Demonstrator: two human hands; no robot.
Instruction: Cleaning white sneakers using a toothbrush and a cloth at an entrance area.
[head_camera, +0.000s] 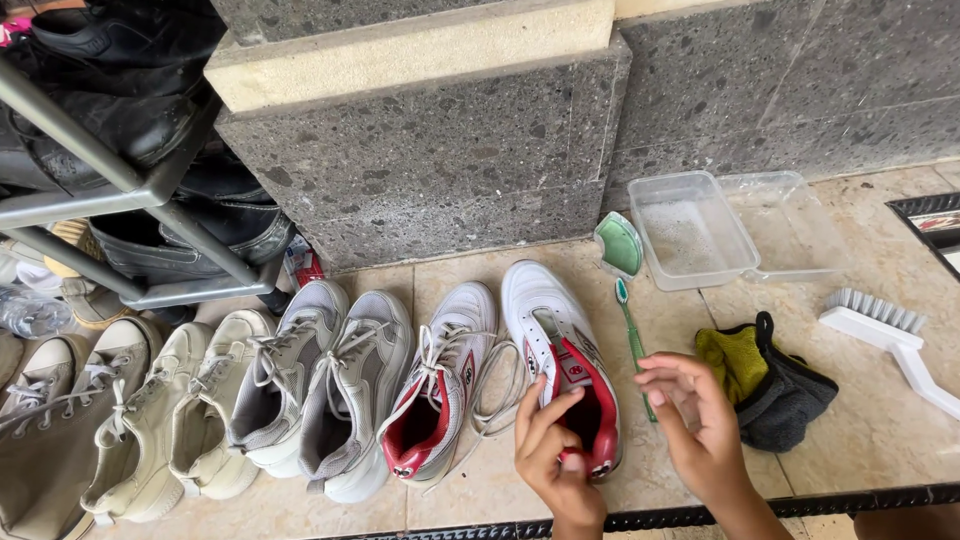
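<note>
The left hand (553, 450) has its fingers (548, 408) closed on the heel of a white shoe (555, 345) with red lining, its lace loose, standing on the tiled floor (870, 430). The right hand (695, 415) hovers beside the shoe, fingers open and empty. Past the shoe lie a green toothbrush (630, 335), then a clear tub (690, 230) holding cloudy water.
</note>
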